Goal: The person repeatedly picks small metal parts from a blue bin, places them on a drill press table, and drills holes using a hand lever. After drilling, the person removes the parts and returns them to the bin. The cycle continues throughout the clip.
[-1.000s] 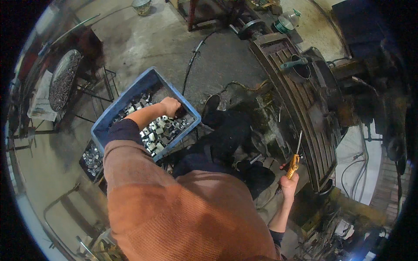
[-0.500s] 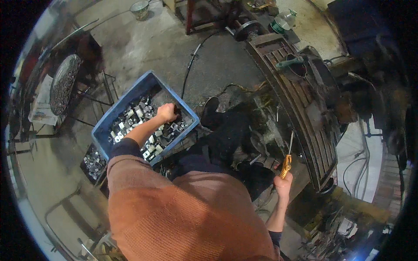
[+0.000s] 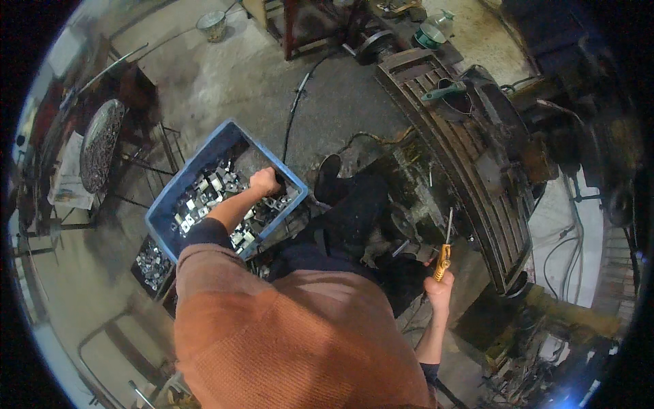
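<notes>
My left hand [image 3: 263, 183] reaches into a blue plastic bin [image 3: 193, 151] on the left, near its right wall. Its fingers are curled downward and closed; whatever they hold is hidden beneath the knuckles. Many small metal blocks [image 3: 204, 198], silvery, pale and dark, lie piled in the bin below and beside that hand. Off to the right, my right hand [image 3: 439, 286] grips a yellow-handled tool [image 3: 444, 258] with a thin metal shaft pointing away from me. The tool's exact kind does not show.
A slatted metal machine bed [image 3: 470, 170] stands to the right, with a green-handled item [image 3: 443, 92] on it. Left are a round stool [image 3: 102, 146] and a smaller container of metal bits [image 3: 152, 264]. A hose [image 3: 297, 102] crosses the floor; a bucket [image 3: 212, 26] stands far back.
The whole view has shifted slightly. My left hand stays in the bin near its right wall, fingers still curled. My right hand keeps its grip on the yellow-handled tool.
</notes>
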A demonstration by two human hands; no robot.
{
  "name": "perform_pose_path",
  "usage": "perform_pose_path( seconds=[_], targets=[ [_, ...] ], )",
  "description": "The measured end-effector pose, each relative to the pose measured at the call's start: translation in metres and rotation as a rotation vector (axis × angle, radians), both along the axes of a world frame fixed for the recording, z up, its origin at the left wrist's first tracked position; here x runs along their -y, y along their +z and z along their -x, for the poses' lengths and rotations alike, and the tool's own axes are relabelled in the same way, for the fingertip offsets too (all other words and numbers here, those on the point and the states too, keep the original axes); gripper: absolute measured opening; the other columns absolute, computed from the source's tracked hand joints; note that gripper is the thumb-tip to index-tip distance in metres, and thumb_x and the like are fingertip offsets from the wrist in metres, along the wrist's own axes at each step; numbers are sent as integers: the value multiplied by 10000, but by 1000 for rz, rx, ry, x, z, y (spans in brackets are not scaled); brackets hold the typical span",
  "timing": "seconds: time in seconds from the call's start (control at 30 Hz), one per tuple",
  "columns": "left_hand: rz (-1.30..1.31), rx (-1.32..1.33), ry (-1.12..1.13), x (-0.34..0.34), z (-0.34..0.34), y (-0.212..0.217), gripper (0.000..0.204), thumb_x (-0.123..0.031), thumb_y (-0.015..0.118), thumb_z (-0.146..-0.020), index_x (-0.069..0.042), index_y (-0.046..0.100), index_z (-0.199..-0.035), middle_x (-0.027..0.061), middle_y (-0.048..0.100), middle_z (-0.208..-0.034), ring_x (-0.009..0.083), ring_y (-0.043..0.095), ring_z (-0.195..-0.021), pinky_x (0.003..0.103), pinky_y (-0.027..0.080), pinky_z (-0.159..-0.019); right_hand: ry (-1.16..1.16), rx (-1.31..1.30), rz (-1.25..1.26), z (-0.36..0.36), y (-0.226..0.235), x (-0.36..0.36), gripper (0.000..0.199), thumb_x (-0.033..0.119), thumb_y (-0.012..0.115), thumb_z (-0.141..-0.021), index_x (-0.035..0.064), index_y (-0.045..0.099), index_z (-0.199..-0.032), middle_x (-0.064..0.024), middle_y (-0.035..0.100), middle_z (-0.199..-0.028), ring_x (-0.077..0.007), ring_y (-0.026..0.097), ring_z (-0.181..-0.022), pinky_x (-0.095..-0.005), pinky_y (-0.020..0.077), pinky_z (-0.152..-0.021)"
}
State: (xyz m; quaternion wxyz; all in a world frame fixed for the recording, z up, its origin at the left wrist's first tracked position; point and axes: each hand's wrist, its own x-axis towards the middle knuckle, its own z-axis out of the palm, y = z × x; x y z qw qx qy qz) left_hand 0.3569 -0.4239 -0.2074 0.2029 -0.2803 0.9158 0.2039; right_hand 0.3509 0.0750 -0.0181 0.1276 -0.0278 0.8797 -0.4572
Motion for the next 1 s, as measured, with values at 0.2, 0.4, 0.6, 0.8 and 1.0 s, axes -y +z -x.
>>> perform_pose_path(
  seconds=[0.2, 0.4, 0.6, 0.8, 1.0],
  targets=[
    [-192, -106, 171, 10, -10, -16, 372, -257, 655, -640, -41, 631, -942, 170, 631, -984, 292, 606, -940, 379, 482, -803, 33, -38, -18, 4, -4, 3, 366, 97, 515, -584, -2, 600, -926, -62, 597, -820, -154, 554, -796, -254, 415, -758],
    [-915, -663, 688, 45, -42, 20, 161, -187, 606, -735, -38, 603, -795, 21, 535, -631, 126, 512, -500, 271, 387, -437, 62, 18, -41, -2, -2, 7, 388, 101, 541, -564, 15, 603, -937, -50, 579, -772, -126, 534, -746, -241, 416, -706],
    [-1201, -807, 497, -6, -14, 135, 110, -182, 543, -790, -94, 563, -854, -28, 508, -731, 84, 475, -624, 241, 389, -494, 239, 107, 10, -12, 0, 45, 457, 129, 597, -562, 9, 590, -1003, -105, 595, -753, -153, 555, -684, -292, 453, -662],
    [-1443, -547, 259, -99, 55, 154, 95, -120, 552, -765, -63, 570, -839, -19, 509, -690, 72, 458, -489, 207, 360, -391, 473, 94, -149, -7, 36, 92, 314, 215, 597, -619, 46, 605, -883, -187, 597, -690, -381, 586, -673, -422, 472, -617],
    [-1248, -173, -145, -173, 101, 144, 217, -158, 571, -700, -43, 668, -856, 9, 584, -643, 62, 468, -485, 191, 330, -381, 364, 84, -271, -12, 19, 61, 251, 269, 588, -600, 27, 590, -664, -209, 579, -664, -397, 573, -671, -442, 467, -620]
  ],
)
